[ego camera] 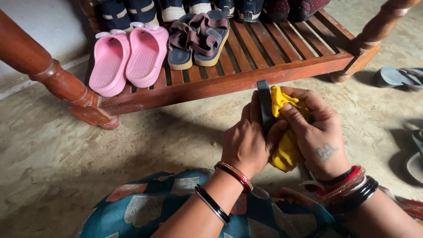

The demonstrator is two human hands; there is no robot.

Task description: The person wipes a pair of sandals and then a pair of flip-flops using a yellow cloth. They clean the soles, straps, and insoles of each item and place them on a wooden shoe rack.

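Head view, centre right of frame: left hand (246, 141) grips a dark sandal (265, 110) edge-on, right hand (315, 128) closed around a yellow cloth (286, 147) pressed to it, apparently mid-wipe, below the wooden shoe rack (273, 66) holding pink slippers (128, 59).

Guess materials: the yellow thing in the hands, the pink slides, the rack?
Yellow cloth: soft woven fabric, matte; it bunches and folds in the right hand. Pink slides: likely moulded foam or rubber, smooth, seamless, slightly satin. Rack: wood, reddish-brown varnish; slats show grain and the turned legs shine. Dark flat item in the left hand: unclear.
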